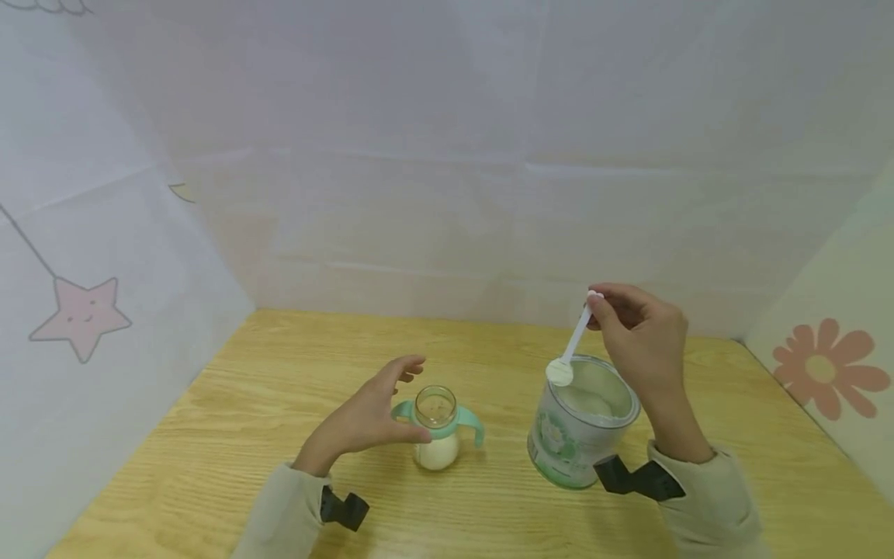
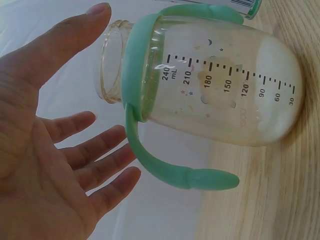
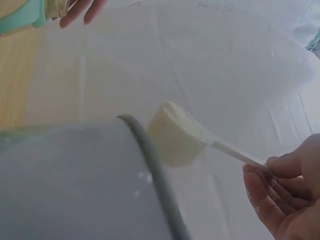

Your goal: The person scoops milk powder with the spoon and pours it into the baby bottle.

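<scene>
My right hand (image 1: 646, 330) pinches the end of a white measuring scoop's handle (image 3: 240, 156). The scoop's bowl (image 3: 177, 135), heaped with pale powder, is over the left rim of an open milk powder can (image 1: 569, 442). More powder shows inside the can. On the table to the left stands a clear baby bottle (image 2: 220, 85) with a green collar and two green handles, its mouth uncovered. Whitish contents show in its lower part. My left hand (image 1: 370, 411) is spread around the bottle's left side, fingers loosely bent, thumb in front of it.
The wooden table (image 1: 489, 512) meets a pale cloth backdrop (image 1: 447, 194) at the back. Printed cloth sides rise at left and right, one with a pink star (image 1: 82, 317), the other with an orange flower (image 1: 827, 369). A dark wrist device (image 1: 639, 477) sits at the right cuff.
</scene>
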Demonstrator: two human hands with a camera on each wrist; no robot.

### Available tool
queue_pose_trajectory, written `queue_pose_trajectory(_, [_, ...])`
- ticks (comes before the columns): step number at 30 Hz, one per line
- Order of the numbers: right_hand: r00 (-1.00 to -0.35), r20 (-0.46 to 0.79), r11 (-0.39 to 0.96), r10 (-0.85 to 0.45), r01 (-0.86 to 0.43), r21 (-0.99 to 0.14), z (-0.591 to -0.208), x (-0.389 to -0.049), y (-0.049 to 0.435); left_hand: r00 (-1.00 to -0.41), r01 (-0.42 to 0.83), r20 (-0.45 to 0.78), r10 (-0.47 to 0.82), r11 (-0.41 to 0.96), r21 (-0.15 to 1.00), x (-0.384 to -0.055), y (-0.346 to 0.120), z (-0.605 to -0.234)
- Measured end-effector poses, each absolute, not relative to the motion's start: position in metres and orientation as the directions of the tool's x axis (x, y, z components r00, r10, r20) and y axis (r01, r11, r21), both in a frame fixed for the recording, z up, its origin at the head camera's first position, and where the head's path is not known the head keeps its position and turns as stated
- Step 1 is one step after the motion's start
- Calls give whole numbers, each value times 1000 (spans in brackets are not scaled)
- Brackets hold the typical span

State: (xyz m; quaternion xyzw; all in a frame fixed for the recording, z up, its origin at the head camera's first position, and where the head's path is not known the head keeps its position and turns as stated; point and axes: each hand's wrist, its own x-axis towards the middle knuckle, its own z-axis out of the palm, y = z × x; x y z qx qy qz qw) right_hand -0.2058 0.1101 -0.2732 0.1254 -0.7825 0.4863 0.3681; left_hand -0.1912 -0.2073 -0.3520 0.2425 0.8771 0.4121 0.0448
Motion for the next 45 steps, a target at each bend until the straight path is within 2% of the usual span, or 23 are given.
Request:
queue_pose_trajectory(20, [-741, 659, 350, 133, -586, -730, -281, -204, 79, -849, 399, 91, 521, 518, 757, -196, -204, -366])
queue_pose_trajectory(45, [-794, 605, 295, 63, -564, -771, -292, -199, 41, -845, 404, 83, 529, 528, 747, -196, -201, -369])
